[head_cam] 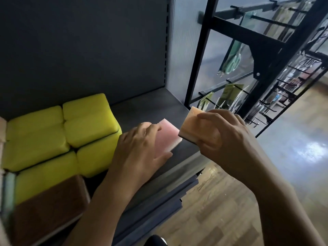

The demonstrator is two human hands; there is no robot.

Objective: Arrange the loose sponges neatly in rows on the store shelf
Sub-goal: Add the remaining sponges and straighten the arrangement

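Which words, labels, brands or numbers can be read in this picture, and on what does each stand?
None can be read for certain.
green hanging pack: pale rounded marks, too blurred to read.
yellow sponges, pink sponge, orange sponge: no print visible.

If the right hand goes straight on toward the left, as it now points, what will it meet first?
Probably the pink sponge under the left hand: the orange sponge held by the right hand leads, its corner almost at the pink one's edge. Height is unclear.
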